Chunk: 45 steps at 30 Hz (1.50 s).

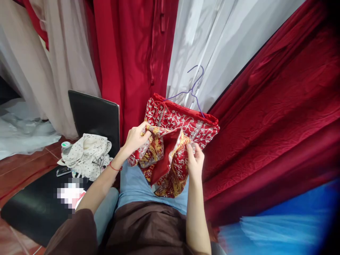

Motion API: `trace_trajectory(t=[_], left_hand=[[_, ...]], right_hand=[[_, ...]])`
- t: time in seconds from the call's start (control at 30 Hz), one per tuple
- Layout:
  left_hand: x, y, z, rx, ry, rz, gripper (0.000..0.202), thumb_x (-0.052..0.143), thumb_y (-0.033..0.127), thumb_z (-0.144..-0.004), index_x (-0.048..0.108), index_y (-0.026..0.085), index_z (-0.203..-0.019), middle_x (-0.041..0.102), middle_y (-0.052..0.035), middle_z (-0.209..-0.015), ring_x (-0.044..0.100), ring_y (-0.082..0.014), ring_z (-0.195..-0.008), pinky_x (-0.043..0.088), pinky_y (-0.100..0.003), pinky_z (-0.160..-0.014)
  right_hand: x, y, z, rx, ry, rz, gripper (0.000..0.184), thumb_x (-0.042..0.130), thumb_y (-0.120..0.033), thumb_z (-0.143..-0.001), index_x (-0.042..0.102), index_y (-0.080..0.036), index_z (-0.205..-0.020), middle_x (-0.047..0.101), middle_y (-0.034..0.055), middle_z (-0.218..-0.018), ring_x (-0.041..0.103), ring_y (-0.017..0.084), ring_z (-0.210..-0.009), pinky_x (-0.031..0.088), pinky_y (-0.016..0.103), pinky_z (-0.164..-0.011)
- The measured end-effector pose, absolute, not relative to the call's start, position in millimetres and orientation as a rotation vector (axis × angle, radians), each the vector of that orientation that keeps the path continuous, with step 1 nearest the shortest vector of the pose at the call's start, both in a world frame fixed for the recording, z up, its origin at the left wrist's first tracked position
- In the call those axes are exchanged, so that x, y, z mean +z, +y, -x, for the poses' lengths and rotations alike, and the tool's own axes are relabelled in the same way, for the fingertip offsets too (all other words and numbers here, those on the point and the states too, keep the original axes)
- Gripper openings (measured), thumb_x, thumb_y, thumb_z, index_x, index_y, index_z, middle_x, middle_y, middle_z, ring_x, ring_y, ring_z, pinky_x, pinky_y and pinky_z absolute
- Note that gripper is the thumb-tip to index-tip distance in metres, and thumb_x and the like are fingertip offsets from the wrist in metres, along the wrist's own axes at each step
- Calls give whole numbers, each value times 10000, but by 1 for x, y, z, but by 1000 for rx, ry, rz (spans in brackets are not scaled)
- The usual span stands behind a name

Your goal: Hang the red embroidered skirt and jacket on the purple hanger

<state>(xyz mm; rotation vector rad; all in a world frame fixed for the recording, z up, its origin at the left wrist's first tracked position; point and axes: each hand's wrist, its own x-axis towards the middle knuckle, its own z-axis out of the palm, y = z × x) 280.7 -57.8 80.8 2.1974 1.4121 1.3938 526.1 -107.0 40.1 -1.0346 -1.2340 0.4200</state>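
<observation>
A red garment (180, 120) with silver and gold embroidery lies over my lap, its upper part upright in front of me. A purple wire hanger (196, 85) comes out of its top edge, the hook pointing up. My left hand (138, 137) pinches the gold-trimmed edge of the garment on the left. On the right, my right hand (195, 157) grips the same trimmed edge between thumb and fingers. Between the two hands the cloth gapes, showing plain red lining (162, 166). The lower gold-patterned part hangs down between my knees.
A black chair (92, 120) stands at my left. On its seat are a white dotted cloth (89, 154), a phone (63, 171) and a small jar (65, 147). Red curtains (135, 53) and white fabric (196, 35) hang ahead; dark red cloth (271, 106) and blue tulle (281, 226) lie to the right.
</observation>
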Motion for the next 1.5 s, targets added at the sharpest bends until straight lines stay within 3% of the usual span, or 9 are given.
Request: trace_trajectory(t=[0.13, 0.27, 0.37, 0.5, 0.6, 0.7, 0.87, 1.13, 1.5], left_hand=[[73, -78, -300, 1376, 1361, -2312, 363, 513, 443, -838, 573, 219, -1116, 532, 51, -542, 466, -153, -430, 335, -282, -568], [70, -92, -317, 1225, 1465, -2412, 753, 718, 613, -641, 560, 171, -1230, 618, -8, -611, 612, -227, -560, 370, -298, -606], [79, -87, -309, 1181, 1623, -2306, 543, 682, 603, -718, 656, 204, -1085, 682, -58, -684, 661, -245, -651, 367, -289, -608], [92, -65, -273, 1256, 1856, -2074, 365, 527, 539, -861, 706, 222, -834, 728, -86, -760, 693, -263, -759, 343, -285, -605], [92, -47, -249, 1276, 2046, -1962, 362, 537, 525, -853, 721, 216, -816, 742, -96, -786, 696, -278, -804, 337, -289, -611], [87, -36, -235, 1265, 2164, -1929, 374, 520, 524, -864, 737, 219, -861, 750, -112, -820, 698, -294, -830, 348, -298, -617], [82, -27, -221, 1251, 2294, -1877, 411, 495, 540, -878, 751, 220, -893, 750, -143, -848, 695, -314, -848, 394, -313, -644], [72, -9, -200, 1302, 2408, -1733, 435, 488, 551, -875, 756, 214, -941, 739, -165, -851, 687, -339, -867, 437, -340, -687], [116, 35, -223, 1236, 2374, -1960, 380, 531, 474, -855, 756, 173, -910, 727, -183, -898, 683, -364, -938, 462, -375, -762]], right_hand=[[45, -105, -497, 419, -1172, 1031, 287, 565, -489, -877, 535, -211, -809, 546, -7, -729, 483, 142, -637, 446, 285, -629], [47, -99, -462, 438, -1407, 992, 259, 531, -436, -880, 585, -222, -1015, 642, 28, -806, 571, 188, -704, 505, 327, -675], [55, -81, -451, 526, -1657, 908, 304, 475, -427, -920, 598, -231, -1117, 690, 57, -938, 623, 213, -851, 530, 366, -809], [80, -33, -446, 637, -1992, 827, 450, 293, -488, -995, 648, -212, -979, 686, 55, -911, 632, 210, -909, 520, 375, -863], [105, 11, -434, 298, -2132, 983, 438, 316, -443, -993, 640, -181, -859, 664, 68, -830, 613, 222, -838, 499, 396, -850], [129, 55, -418, -299, -2112, 1114, 310, 402, -290, -946, 632, -116, -1057, 643, 177, -1108, 550, 309, -1090, 394, 512, -986], [139, 112, -411, -595, -2099, 1299, 620, 491, -268, -879, 383, 63, -1392, 524, 308, -1253, 411, 408, -1267, 207, 655, -1059], [114, 73, -444, -764, -2115, 1057, 572, 378, -480, -959, 513, -27, -1281, 611, 210, -1085, 500, 333, -1041, 311, 555, -1009], [124, 43, -480, -733, -2249, 950, 487, 352, -485, -982, 548, -90, -1190, 650, 167, -1035, 519, 307, -1004, 315, 488, -996]])
